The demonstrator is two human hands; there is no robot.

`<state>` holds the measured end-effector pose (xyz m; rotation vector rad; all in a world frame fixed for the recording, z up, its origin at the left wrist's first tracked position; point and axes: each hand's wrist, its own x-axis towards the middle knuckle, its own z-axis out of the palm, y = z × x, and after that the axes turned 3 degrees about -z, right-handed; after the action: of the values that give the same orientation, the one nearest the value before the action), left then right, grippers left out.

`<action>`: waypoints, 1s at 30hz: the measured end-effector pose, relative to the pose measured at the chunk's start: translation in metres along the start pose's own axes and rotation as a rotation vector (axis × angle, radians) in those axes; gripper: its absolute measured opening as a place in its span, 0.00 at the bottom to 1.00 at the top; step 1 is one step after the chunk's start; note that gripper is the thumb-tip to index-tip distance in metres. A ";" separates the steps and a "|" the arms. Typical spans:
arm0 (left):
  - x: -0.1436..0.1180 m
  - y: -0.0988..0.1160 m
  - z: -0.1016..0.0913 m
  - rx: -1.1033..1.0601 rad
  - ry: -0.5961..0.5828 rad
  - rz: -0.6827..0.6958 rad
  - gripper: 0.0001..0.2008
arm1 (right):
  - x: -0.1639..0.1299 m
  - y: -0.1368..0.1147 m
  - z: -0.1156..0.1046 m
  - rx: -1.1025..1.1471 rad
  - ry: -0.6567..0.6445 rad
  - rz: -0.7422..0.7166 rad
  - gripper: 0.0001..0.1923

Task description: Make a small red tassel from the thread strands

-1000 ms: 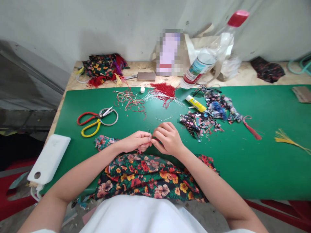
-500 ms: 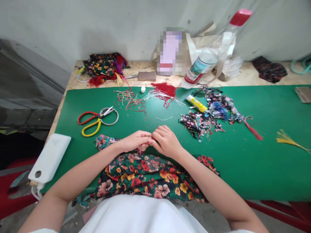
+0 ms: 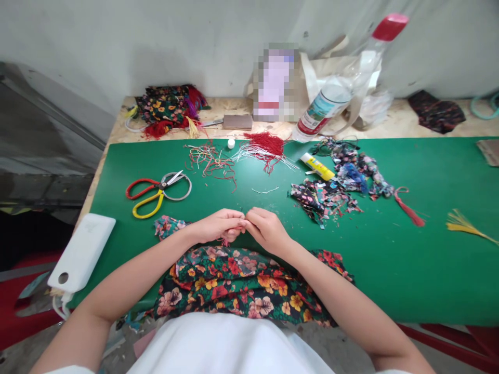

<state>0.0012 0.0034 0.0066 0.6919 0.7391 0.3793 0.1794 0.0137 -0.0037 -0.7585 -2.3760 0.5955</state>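
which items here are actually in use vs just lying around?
In use:
left hand and right hand, pinching a small red tassel between them
floral fabric right under the hands

Lying about:
scissors
glue tube
red thread bundle
fabric scraps
bottle
white case

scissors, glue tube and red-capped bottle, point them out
scissors (image 3: 158,190), head view, on the pivot where the handles meet
glue tube (image 3: 318,167), head view, mid yellow body
red-capped bottle (image 3: 331,101), head view, on the label

A craft workshop: a green mat (image 3: 390,259) on a plywood tabletop (image 3: 393,122) carries scissors (image 3: 156,190), glue (image 3: 317,166), fabric scraps (image 3: 323,197), red threads (image 3: 265,145) and tassels (image 3: 407,208).
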 end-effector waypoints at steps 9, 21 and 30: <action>0.001 -0.001 0.000 -0.009 0.013 -0.003 0.17 | 0.002 -0.004 0.001 0.227 -0.005 0.167 0.20; -0.002 -0.001 -0.004 -0.135 -0.027 0.062 0.13 | 0.006 -0.006 -0.006 0.493 0.032 0.407 0.24; -0.003 -0.002 -0.004 -0.118 -0.059 0.056 0.14 | 0.008 0.009 -0.009 0.813 0.328 0.501 0.25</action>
<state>-0.0032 0.0022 0.0043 0.6108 0.6370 0.4478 0.1826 0.0275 0.0009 -0.9554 -1.4321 1.3986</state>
